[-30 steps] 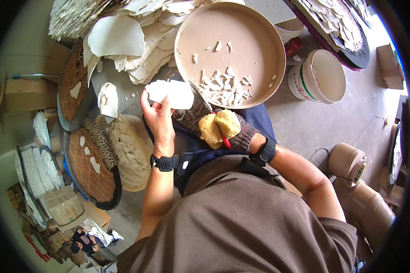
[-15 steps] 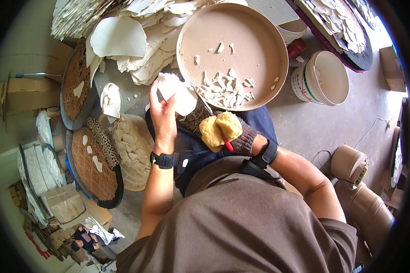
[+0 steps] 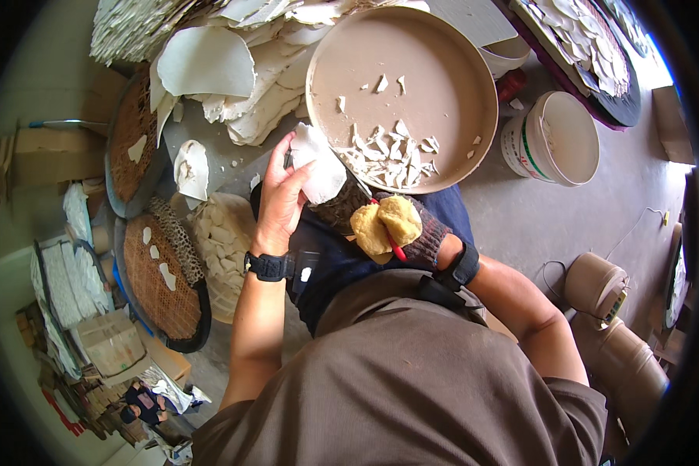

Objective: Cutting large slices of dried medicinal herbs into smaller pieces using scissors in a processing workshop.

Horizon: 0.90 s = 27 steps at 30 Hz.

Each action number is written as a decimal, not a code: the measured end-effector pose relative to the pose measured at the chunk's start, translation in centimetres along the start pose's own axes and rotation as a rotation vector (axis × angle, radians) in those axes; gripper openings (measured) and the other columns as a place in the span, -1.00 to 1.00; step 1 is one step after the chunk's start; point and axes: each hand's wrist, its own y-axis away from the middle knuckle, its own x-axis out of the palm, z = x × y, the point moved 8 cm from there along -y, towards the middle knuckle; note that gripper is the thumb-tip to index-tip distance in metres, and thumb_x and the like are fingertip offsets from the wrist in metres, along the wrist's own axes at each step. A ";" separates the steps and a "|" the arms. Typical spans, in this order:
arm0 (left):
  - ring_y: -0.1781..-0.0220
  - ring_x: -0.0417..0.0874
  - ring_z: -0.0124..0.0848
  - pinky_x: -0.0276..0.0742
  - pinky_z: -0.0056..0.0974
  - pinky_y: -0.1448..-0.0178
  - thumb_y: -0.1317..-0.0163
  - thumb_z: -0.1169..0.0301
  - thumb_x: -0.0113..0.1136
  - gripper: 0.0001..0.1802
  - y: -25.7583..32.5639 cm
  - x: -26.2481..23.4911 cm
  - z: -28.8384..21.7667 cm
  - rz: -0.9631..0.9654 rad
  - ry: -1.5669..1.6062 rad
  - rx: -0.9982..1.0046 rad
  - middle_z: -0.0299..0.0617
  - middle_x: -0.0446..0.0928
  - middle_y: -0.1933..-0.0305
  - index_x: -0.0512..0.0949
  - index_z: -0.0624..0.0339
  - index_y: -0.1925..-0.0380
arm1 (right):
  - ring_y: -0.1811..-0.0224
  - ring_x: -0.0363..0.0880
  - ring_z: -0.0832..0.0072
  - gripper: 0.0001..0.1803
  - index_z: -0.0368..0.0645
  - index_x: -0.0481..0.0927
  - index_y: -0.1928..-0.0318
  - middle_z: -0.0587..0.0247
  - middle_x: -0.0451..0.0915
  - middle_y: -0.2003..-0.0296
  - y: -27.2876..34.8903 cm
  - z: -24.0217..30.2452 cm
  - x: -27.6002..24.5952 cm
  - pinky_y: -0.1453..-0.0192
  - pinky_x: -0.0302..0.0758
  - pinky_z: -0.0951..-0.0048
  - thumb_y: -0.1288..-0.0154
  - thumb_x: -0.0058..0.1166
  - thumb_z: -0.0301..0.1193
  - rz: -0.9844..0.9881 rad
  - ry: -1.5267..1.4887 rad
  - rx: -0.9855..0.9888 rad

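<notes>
"Rotated since earlier frame: white sheet (image 3: 320, 171), just beside near-left rim of basin (image 3: 412, 62). Held how?"

"Pinched between fingers of left hand (image 3: 278, 203), apparently exposing edge toward red-handled tool (image 3: 397, 251), gripped in gloved right hand (image 3: 427, 239)."

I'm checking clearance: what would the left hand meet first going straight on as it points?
Beyond the white piece it holds, the left hand would probably first meet the stack of pale sheets, near the round pan; depth is hard to judge here.
</notes>
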 end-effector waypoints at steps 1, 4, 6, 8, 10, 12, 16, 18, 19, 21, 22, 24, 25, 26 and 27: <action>-0.02 0.49 -0.36 0.43 -0.24 -0.10 -0.16 0.60 0.02 -0.40 0.0 -0.1 0.0 -0.009 0.029 -0.003 -0.09 0.41 -0.02 0.10 0.18 -0.21 | 0.18 0.56 0.45 -0.71 -0.36 0.48 0.12 0.13 0.57 0.20 0.1 -1.4 0.1 0.06 0.50 0.47 -0.32 -0.11 -0.36 -0.067 -0.413 0.007; 0.01 0.50 -0.42 0.43 -0.31 -0.08 -0.14 0.60 0.07 -0.53 0.1 -0.2 -0.4 0.011 0.061 0.013 -0.11 0.49 0.07 0.27 0.20 -0.08 | 0.16 0.55 0.44 -0.73 -0.35 0.47 0.10 0.13 0.56 0.17 0.6 -1.0 0.1 0.02 0.50 0.46 -0.31 -0.10 -0.40 -0.034 -0.396 -0.008; 0.00 0.49 -0.42 0.42 -0.32 -0.09 -0.13 0.61 0.07 -0.62 0.6 -0.3 -2.0 0.032 -0.017 0.155 -0.12 0.48 0.04 0.36 0.20 0.01 | 0.10 0.53 0.42 -0.73 -0.35 0.44 0.07 0.11 0.53 0.13 0.8 -0.2 0.2 -0.05 0.47 0.42 -0.29 -0.07 -0.44 -0.039 -0.349 -0.012; -0.08 0.44 -0.39 0.41 -0.31 -0.11 -0.08 0.63 0.11 -0.80 1.0 0.1 -4.2 0.023 -0.186 0.378 -0.14 0.41 -0.09 0.57 0.15 0.29 | 0.05 0.51 0.40 -0.71 -0.35 0.42 0.04 0.09 0.51 0.10 0.7 0.6 1.3 -0.09 0.44 0.39 -0.28 -0.04 -0.45 0.078 -1.357 -0.032; -0.19 0.35 -0.35 0.35 -0.29 -0.19 -0.01 0.68 0.14 -0.76 1.7 0.0 -6.3 -0.064 -0.480 0.662 -0.15 0.35 -0.15 0.62 0.07 0.38 | 0.07 0.51 0.42 -0.71 -0.35 0.43 0.05 0.10 0.52 0.12 0.3 2.8 1.8 -0.07 0.45 0.41 -0.28 -0.04 -0.43 0.189 -1.202 -0.148; -0.23 0.31 -0.31 0.30 -0.27 -0.23 0.03 0.71 0.14 -0.72 2.5 0.2 -6.9 -0.124 -0.537 0.713 -0.15 0.32 -0.18 0.64 0.04 0.41 | 0.08 0.52 0.48 -0.75 -0.33 0.47 0.10 0.14 0.54 0.14 0.3 5.3 2.4 -0.01 0.46 0.46 -0.27 -0.03 -0.44 0.200 -0.999 -0.166; -0.30 0.23 -0.21 0.15 -0.22 -0.33 0.11 0.78 0.13 -0.62 3.1 0.4 -7.3 -0.197 -0.704 0.838 -0.14 0.30 -0.21 0.65 -0.01 0.43 | 0.19 0.55 0.49 -0.76 -0.35 0.49 0.14 0.14 0.56 0.21 0.4 5.9 2.5 0.06 0.49 0.48 -0.27 -0.03 -0.42 0.073 -0.933 -0.050; -0.30 0.22 -0.19 0.15 -0.21 -0.33 0.12 0.77 0.14 -0.63 3.1 0.8 -7.3 -0.199 -0.800 0.902 -0.14 0.30 -0.21 0.66 -0.02 0.43 | 0.16 0.54 0.49 -0.76 -0.35 0.49 0.14 0.14 0.56 0.20 0.4 5.5 2.5 0.04 0.48 0.48 -0.27 -0.03 -0.42 0.072 -1.044 -0.021; -0.30 0.22 -0.16 0.15 -0.21 -0.34 0.13 0.77 0.14 -0.63 3.3 1.3 -7.4 -0.202 -0.898 0.964 -0.15 0.30 -0.21 0.66 -0.03 0.44 | 0.15 0.54 0.48 -0.76 -0.35 0.49 0.15 0.13 0.56 0.20 0.4 5.7 2.5 0.03 0.48 0.48 -0.27 -0.02 -0.42 0.084 -1.002 -0.025; -0.30 0.22 -0.16 0.16 -0.20 -0.33 0.14 0.77 0.14 -0.62 3.4 1.5 -7.3 -0.201 -0.922 0.972 -0.16 0.33 -0.19 0.66 -0.03 0.43 | 0.14 0.54 0.47 -0.76 -0.35 0.49 0.15 0.13 0.56 0.21 0.4 5.8 2.5 0.02 0.47 0.48 -0.26 -0.01 -0.42 0.096 -0.961 -0.024; -0.29 0.22 -0.15 0.16 -0.19 -0.32 0.15 0.77 0.14 -0.61 3.5 1.8 -7.3 -0.199 -0.947 0.983 -0.17 0.36 -0.17 0.66 -0.03 0.42 | 0.13 0.54 0.50 -0.76 -0.32 0.50 0.14 0.17 0.57 0.19 0.5 5.9 2.2 0.00 0.46 0.49 -0.27 -0.02 -0.41 0.078 -0.805 -0.060; -0.21 0.31 -0.21 0.23 -0.21 -0.26 0.11 0.75 0.15 -0.65 3.7 2.2 -7.7 -0.234 -1.023 0.976 -0.18 0.42 -0.10 0.65 0.02 0.40 | 0.12 0.54 0.52 -0.76 -0.29 0.51 0.13 0.21 0.57 0.18 0.8 5.8 1.8 -0.01 0.45 0.50 -0.29 -0.04 -0.39 0.058 -0.647 -0.094; -0.13 0.41 -0.26 0.31 -0.23 -0.20 0.08 0.73 0.15 -0.69 3.8 2.4 -7.8 -0.266 -1.100 0.971 -0.20 0.48 -0.03 0.64 0.07 0.38 | 0.16 0.55 0.49 -0.78 -0.28 0.52 0.16 0.20 0.58 0.20 0.8 5.1 1.6 0.03 0.46 0.48 -0.27 -0.03 -0.41 0.044 -0.743 -0.065; -0.13 0.41 -0.26 0.31 -0.23 -0.20 0.08 0.73 0.15 -0.69 4.0 2.0 -7.4 -0.265 -1.097 0.970 -0.20 0.48 -0.03 0.64 0.07 0.38 | 0.20 0.56 0.46 -0.80 -0.28 0.53 0.19 0.19 0.59 0.23 0.9 4.1 1.4 0.07 0.47 0.46 -0.25 -0.02 -0.42 0.029 -0.839 -0.037; -0.02 0.47 -0.34 0.37 -0.28 -0.10 0.02 0.69 0.15 -0.73 3.0 0.2 -6.5 -0.289 -0.914 0.727 -0.20 0.52 0.05 0.60 0.14 0.31 | 0.23 0.56 0.42 -0.81 -0.27 0.53 0.20 0.17 0.58 0.26 0.3 5.3 0.2 0.12 0.47 0.42 -0.23 -0.03 -0.43 -0.041 -0.260 -0.261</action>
